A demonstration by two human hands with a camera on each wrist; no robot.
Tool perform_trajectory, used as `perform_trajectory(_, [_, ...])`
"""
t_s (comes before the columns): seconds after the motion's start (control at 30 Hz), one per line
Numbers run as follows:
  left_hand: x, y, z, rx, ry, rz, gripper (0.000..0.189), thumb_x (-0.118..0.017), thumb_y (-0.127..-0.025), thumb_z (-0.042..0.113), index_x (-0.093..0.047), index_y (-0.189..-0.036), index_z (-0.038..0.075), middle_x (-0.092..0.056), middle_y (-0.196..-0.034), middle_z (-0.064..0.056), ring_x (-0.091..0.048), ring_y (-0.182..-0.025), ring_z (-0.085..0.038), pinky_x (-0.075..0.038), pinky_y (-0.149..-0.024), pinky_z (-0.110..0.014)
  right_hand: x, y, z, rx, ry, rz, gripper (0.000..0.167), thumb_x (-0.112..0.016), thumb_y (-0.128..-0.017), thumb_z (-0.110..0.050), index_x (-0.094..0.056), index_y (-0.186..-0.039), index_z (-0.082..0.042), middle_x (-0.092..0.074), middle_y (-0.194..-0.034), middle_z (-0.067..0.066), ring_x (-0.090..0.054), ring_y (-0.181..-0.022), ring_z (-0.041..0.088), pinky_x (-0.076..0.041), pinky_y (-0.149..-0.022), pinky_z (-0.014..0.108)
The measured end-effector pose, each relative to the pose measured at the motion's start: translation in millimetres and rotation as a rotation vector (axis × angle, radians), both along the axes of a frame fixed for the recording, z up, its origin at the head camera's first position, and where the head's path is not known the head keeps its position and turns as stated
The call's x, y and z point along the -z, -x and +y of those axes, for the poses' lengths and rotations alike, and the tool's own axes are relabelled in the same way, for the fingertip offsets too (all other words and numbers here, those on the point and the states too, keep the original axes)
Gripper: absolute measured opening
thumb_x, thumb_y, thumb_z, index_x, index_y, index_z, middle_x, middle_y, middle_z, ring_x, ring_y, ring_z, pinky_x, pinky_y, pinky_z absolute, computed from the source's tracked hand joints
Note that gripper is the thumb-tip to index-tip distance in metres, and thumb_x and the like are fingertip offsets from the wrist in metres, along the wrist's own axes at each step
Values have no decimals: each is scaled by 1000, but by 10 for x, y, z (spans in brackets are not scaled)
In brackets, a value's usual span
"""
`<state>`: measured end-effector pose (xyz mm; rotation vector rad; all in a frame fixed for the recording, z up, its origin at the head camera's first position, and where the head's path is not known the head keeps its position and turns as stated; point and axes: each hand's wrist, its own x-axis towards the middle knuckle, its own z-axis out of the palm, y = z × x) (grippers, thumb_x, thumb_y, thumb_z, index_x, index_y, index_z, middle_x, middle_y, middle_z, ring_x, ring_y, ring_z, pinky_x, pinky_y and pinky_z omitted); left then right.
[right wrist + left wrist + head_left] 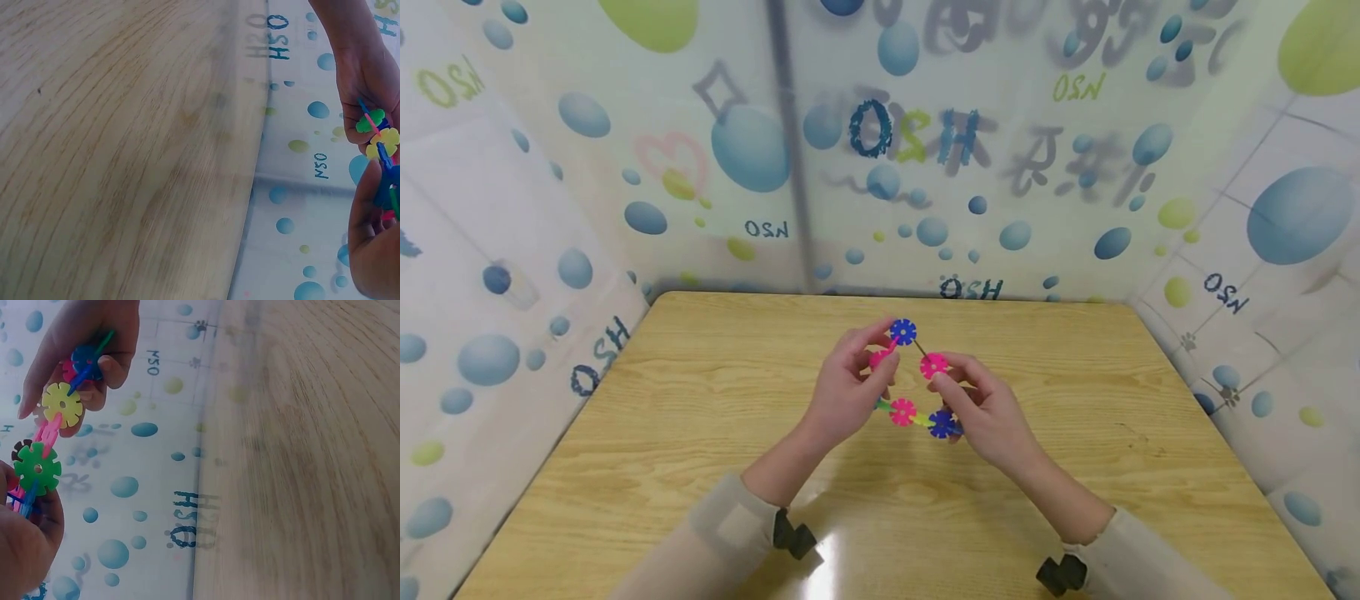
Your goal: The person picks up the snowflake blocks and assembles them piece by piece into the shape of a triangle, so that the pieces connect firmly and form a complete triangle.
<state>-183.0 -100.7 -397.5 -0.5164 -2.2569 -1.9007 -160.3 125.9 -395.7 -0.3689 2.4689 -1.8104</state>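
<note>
Both hands hold a loop of notched plastic snowflake discs, slotted edge to edge, above the middle of the table. My left hand pinches the loop's left side at a pink disc, largely covered by the thumb, near the upper blue disc. On the other side, my right hand pinches a pink disc between thumb and fingers. Along the lower part run another pink disc and a dark blue disc. In the left wrist view, a green disc and a yellow disc show between the hands.
A light wooden table lies under the hands. Around its back and sides hangs a pale curtain printed with blue and green dots and letters. Dark wrist devices sit at the left sleeve and the right sleeve.
</note>
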Motion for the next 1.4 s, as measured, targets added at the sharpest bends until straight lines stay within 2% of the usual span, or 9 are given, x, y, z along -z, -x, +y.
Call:
perform_trajectory(0.2, [1,-16,19,-4,2,38,47,-67,-110,16,-61,-156,22,-62,-130,-10,-68,-77,-30,-61,-63,-21,5,0,1,8,-3,7,32,-63,-113,-38,-67,-143,-28,-71,-114,12,-68,-78,25,-66,-59,32])
perform_trajectory(0.3, [14,-14,21,-8,18,81,46,-68,-110,15,-62,-156,19,-62,-129,-10,-67,-74,-29,-60,-61,-20,5,-3,0,10,-8,9,32,-63,-113,-38,-67,-143,-28,-72,-114,12,-68,-79,25,-66,-59,32])
perform_trajectory(0.47, [34,-12,27,-39,76,187,46,-71,-107,12,-66,-152,16,-65,-126,-11,-65,-77,-16,-62,-66,-21,2,-14,1,18,-11,-3,33,-61,-114,-40,-67,-144,-26,-73,-117,12,-70,-85,26,-66,-62,32])
perform_trajectory(0.6, [36,-13,42,-53,114,262,50,-78,-101,13,-66,-149,14,-67,-127,-9,-66,-86,-13,-65,-74,-23,9,-24,5,32,-11,-21,33,-62,-113,-40,-72,-139,-22,-76,-116,12,-69,-89,26,-65,-64,30])
perform_trajectory(0.8, [53,2,68,-26,132,405,57,-86,-95,10,-60,-145,1,-69,-126,-11,-68,-83,-13,-67,-69,-31,25,-23,-2,34,-59,61,25,-68,-110,-36,-78,-129,-24,-77,-107,8,-70,-91,26,-61,-70,27])
perform_trajectory(0.93, [70,17,67,-39,163,492,60,-87,-93,6,-60,-147,2,-70,-118,-11,-63,-78,-11,-63,-68,-24,22,-28,-15,28,-69,97,23,-69,-110,-36,-78,-127,-25,-77,-105,8,-71,-90,25,-61,-72,27])
perform_trajectory(1.13, [92,60,42,-57,206,644,65,-91,-89,6,-63,-148,2,-72,-110,-11,-62,-79,-13,-60,-66,-20,7,-30,-36,12,-67,89,22,-67,-111,-37,-78,-126,-25,-75,-103,12,-67,-87,25,-58,-70,26])
perform_trajectory(1.23, [100,74,28,-51,213,681,65,-92,-88,8,-64,-147,2,-72,-109,-11,-63,-78,-14,-60,-65,-19,-2,-31,-48,6,-62,78,22,-66,-112,-37,-79,-124,-24,-74,-103,15,-66,-86,27,-57,-68,26])
perform_trajectory(1.4, [105,67,30,-51,239,693,65,-93,-87,9,-65,-145,2,-74,-110,-11,-65,-79,-14,-61,-66,-18,0,-37,-62,-1,-49,79,21,-64,-113,-34,-79,-121,-23,-75,-102,14,-67,-83,30,-58,-68,27])
